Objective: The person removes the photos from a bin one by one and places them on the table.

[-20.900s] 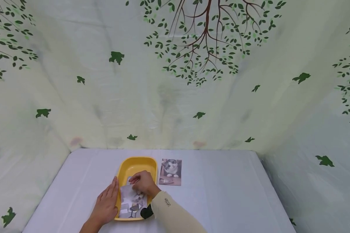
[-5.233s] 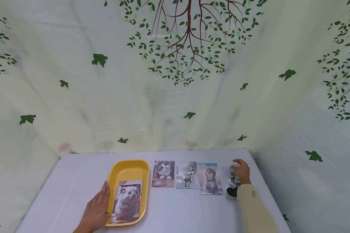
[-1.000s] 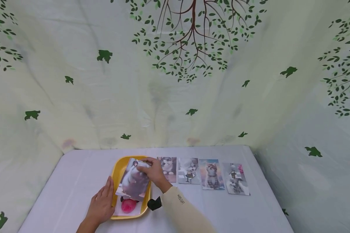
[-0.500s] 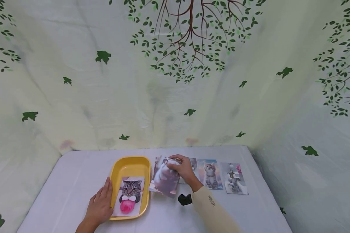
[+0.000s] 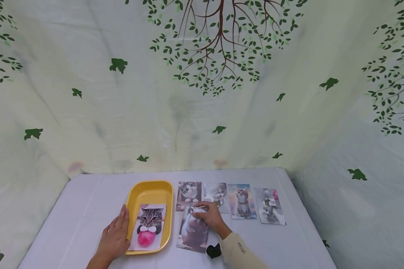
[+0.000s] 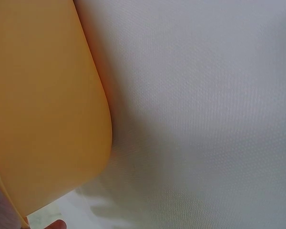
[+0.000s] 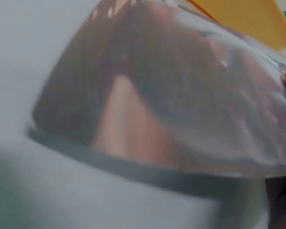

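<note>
My right hand [image 5: 211,216] pinches the top right corner of a glossy hamster photo card [image 5: 192,233], just below the first cat card in the row. In the right wrist view the hamster card [image 7: 171,90] looks bent, with a fingertip at its edge. My left hand [image 5: 114,237] rests with straight fingers along the left side of a yellow tray [image 5: 149,186]. Inside the tray lies a card of a tabby cat with a pink ball [image 5: 150,226]. The left wrist view shows the tray's outer wall [image 6: 43,95] and a fingertip at the bottom.
Along the back of the white table lie a grey-and-white cat card [image 5: 189,194], a pale card [image 5: 219,190] partly behind my hand, a kitten card [image 5: 242,201] and a grey card with a pink patch [image 5: 271,207]. A black heart-shaped piece [image 5: 213,250] is by the right sleeve.
The hamster card has left the tray in my right hand, moved right, then come down nearer the table's front. The tabby card beneath it is uncovered. The left hand keeps its place.
</note>
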`<state>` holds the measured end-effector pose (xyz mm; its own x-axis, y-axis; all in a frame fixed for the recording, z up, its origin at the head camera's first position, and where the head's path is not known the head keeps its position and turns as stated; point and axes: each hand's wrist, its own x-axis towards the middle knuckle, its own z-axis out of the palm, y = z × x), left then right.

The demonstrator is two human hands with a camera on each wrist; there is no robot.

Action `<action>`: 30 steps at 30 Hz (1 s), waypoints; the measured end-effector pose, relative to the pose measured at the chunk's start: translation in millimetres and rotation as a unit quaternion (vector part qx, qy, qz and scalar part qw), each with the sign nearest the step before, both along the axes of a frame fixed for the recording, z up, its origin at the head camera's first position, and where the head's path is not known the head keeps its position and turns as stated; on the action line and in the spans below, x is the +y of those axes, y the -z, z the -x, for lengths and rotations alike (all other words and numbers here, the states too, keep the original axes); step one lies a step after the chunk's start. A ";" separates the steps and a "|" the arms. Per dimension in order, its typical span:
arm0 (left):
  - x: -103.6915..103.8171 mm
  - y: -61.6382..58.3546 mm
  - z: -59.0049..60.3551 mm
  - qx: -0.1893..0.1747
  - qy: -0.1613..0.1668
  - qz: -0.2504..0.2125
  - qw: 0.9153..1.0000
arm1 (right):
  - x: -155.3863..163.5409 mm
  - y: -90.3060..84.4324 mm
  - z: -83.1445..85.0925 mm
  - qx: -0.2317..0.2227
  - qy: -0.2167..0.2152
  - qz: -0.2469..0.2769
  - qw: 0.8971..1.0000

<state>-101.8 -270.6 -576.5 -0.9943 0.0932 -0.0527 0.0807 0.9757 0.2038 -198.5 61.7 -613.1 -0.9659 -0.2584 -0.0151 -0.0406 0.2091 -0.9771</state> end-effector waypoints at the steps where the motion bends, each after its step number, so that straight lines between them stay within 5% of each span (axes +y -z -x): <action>1: -0.1 0.0 0.2 -0.003 -0.001 0.001 1.000 | -3.5 3.1 -2.3 0.014 -0.002 -0.001 1.000; 14: 0.1 -0.8 -0.2 -0.010 -0.006 0.002 1.000 | -31.8 9.0 -16.7 0.087 -0.017 -0.115 0.989; 30: 1.4 -2.0 1.4 -0.017 -0.005 -0.006 1.000 | -31.0 2.8 -12.9 0.151 -0.050 -0.239 0.958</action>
<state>-103.2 -269.1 -574.5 -0.9928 0.0842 -0.0853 0.0638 0.9739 0.2178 -185.6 30.6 -615.9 -0.9156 -0.3833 0.1214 -0.3497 0.6104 -0.7107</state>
